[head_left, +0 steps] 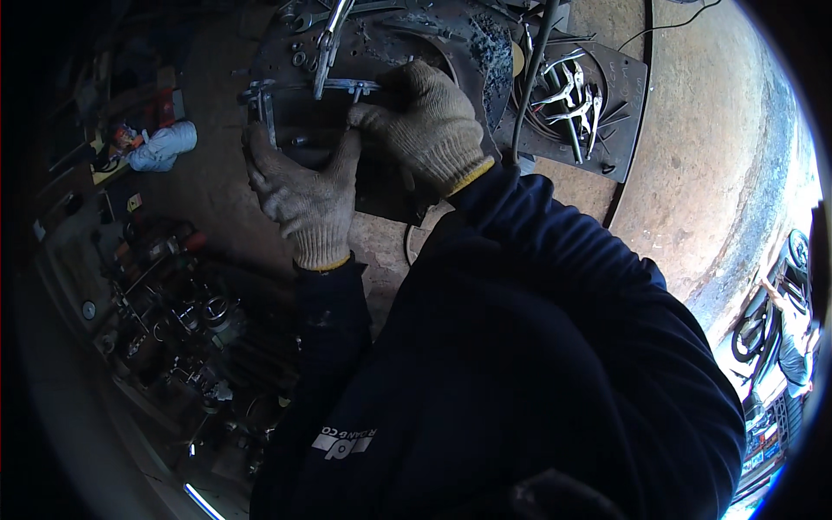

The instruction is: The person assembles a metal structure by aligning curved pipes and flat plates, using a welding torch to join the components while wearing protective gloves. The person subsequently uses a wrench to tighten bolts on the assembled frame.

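Two gloved hands, left [299,195] and right [425,126], one metal frame [295,95], one white rag [165,145]

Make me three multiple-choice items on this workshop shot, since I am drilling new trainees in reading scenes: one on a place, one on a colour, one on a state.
1. Where do the locking pliers lie?
A. on a dark plate to the person's right
B. in the left hand
C. on the blue sleeve

2. What colour are the sleeves?
A. red
B. dark blue
C. white

3. How are the hands?
A. bare
B. gloved
C. out of view

Key: 1 A, they lie on the plate at upper right; 2 B, both arms show dark blue; 3 B, the left hand and right hand wear knit gloves on the metal frame.
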`<state>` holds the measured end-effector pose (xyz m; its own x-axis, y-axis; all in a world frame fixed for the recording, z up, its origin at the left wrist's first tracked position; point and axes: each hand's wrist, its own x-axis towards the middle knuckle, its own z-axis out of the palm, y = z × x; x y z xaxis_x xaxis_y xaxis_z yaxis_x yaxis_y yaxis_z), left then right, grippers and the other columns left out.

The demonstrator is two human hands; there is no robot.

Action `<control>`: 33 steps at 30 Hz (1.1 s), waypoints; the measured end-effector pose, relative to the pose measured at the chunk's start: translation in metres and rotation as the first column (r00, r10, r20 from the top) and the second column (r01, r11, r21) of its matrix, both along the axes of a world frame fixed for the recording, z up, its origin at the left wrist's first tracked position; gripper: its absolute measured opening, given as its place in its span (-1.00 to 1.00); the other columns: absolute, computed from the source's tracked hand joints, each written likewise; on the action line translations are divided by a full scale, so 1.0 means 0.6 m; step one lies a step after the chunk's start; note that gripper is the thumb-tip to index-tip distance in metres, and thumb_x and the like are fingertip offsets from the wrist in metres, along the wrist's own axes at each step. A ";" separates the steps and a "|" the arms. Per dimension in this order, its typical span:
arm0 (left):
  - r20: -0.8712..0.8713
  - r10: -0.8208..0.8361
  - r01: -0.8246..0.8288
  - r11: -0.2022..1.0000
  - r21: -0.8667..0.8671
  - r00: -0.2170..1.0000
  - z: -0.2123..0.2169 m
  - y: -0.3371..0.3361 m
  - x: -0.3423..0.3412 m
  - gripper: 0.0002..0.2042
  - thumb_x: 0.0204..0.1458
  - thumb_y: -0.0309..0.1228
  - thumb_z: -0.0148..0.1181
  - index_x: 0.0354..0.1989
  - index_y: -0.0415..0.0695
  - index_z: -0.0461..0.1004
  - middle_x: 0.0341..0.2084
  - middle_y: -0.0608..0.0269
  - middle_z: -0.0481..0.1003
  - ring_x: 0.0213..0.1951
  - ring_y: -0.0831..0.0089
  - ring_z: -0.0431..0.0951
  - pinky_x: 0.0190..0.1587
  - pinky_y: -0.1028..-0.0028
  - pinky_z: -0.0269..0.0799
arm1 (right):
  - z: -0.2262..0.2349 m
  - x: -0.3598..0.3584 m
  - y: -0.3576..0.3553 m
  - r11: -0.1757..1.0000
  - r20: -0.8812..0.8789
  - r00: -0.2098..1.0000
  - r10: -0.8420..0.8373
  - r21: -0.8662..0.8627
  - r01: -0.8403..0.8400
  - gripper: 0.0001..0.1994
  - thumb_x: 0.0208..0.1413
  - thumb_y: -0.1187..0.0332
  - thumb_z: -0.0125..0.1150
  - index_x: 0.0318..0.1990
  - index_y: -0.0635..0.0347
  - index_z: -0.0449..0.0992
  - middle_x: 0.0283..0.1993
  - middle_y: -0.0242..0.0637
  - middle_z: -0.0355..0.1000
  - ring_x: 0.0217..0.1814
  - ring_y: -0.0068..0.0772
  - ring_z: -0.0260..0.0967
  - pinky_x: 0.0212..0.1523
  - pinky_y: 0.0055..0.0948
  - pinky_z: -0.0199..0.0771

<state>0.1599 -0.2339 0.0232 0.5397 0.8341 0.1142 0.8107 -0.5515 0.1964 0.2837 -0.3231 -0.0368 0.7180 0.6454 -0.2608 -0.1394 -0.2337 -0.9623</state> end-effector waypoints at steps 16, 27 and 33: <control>0.083 -0.072 0.066 0.995 0.074 0.994 -0.017 0.001 -0.010 0.02 -0.20 -0.05 0.62 0.37 -0.32 0.17 0.18 -0.21 0.32 0.26 -0.12 0.33 0.30 -0.05 0.29 | -0.023 0.029 -0.129 0.966 -0.167 0.985 0.046 0.260 -0.001 -0.59 0.23 0.30 0.40 0.13 0.34 0.48 -0.06 -0.13 0.61 -0.02 -0.37 0.61 0.01 -0.39 0.63; 0.035 -0.048 0.045 0.995 0.089 0.998 -0.018 0.000 -0.010 0.04 -0.18 -0.02 0.62 0.38 -0.34 0.15 0.19 -0.24 0.32 0.26 -0.14 0.33 0.30 -0.06 0.29 | -0.022 0.035 -0.124 0.976 -0.086 0.989 0.124 0.190 -0.106 -0.62 0.21 0.29 0.41 0.10 0.27 0.53 -0.03 -0.18 0.61 0.02 -0.34 0.61 0.03 -0.37 0.63; 0.065 -0.054 0.050 0.996 0.068 0.996 -0.014 0.000 -0.009 0.05 -0.20 -0.01 0.62 0.37 -0.35 0.15 0.19 -0.25 0.32 0.26 -0.16 0.33 0.30 -0.06 0.29 | -0.029 0.029 -0.123 0.974 -0.021 0.994 0.106 0.202 -0.099 -0.62 0.21 0.26 0.41 0.09 0.26 0.54 -0.05 -0.14 0.60 0.01 -0.27 0.63 0.02 -0.35 0.64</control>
<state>0.1545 -0.2340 0.0149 0.5713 0.7946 0.2054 0.7669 -0.6060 0.2113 0.3013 -0.3967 -0.0542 0.6387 0.7566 -0.1399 -0.1559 -0.0508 -0.9865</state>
